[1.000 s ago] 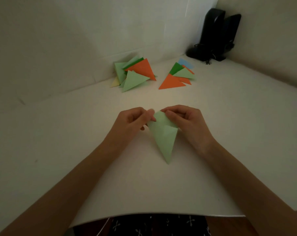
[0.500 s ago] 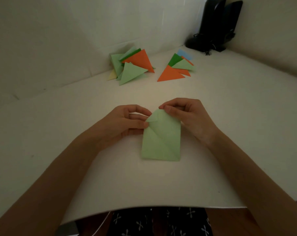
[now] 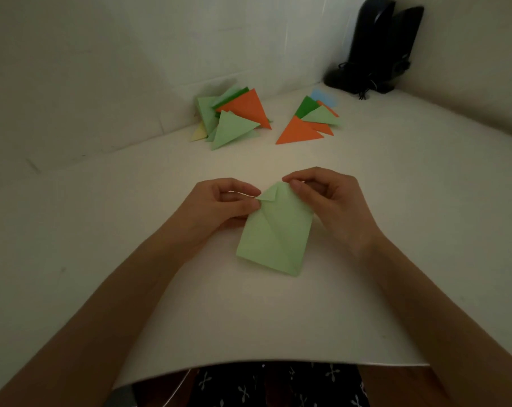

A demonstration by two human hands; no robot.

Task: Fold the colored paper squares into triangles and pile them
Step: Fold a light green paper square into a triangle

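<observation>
One light green paper (image 3: 273,233) is held between two hands, its lower part spread on the tabletop (image 3: 395,230) between the wrists. Its small turned-over corner is pinched by the left hand (image 3: 219,204); the top edge just beside that is gripped by the curled fingers of the right hand (image 3: 328,201). Two piles of folded triangles are seen: the first pile (image 3: 234,118) beyond the left hand, the second pile (image 3: 310,121) beyond the right. Two black speakers (image 3: 378,45) are set well beyond the right hand.
</observation>
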